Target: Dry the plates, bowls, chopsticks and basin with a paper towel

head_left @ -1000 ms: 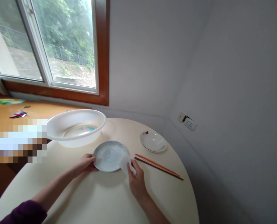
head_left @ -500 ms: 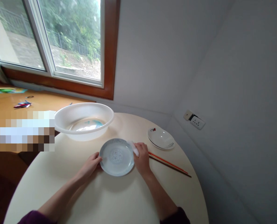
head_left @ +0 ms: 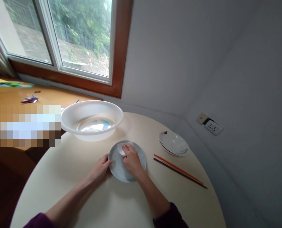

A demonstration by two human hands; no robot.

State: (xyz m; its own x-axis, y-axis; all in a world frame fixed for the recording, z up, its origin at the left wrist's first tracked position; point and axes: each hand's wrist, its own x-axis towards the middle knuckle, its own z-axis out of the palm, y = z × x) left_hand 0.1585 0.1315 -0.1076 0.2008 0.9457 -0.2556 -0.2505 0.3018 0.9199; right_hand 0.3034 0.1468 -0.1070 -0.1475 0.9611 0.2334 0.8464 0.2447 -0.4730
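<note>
A pale blue-grey plate point(head_left: 118, 169) is in front of me, near the middle of the round table. My left hand point(head_left: 104, 164) grips its left rim, thumb on top and the other fingers mostly hidden below. Over the plate's upper face, my right hand point(head_left: 131, 160) presses a white tissue point(head_left: 122, 149) against the surface, its fingers bent around it. Part of the tissue sticks out to the left of the fingers. Right of the plate lie orange and dark brown chopsticks point(head_left: 178, 169), side by side at a slant.
A translucent white basin point(head_left: 93, 134) stands behind the plate on the cream table point(head_left: 107, 205). White dishes point(head_left: 174, 144) with a small red motif sit stacked at the right. Wall sockets point(head_left: 213, 126) are beyond the table. A wooden desk point(head_left: 53, 95) holds pens point(head_left: 30, 99) below the window.
My right hand has moved left with the tissue, from the plate's right rim onto its upper face. My left hand keeps its hold on the rim. The view has shifted slightly.
</note>
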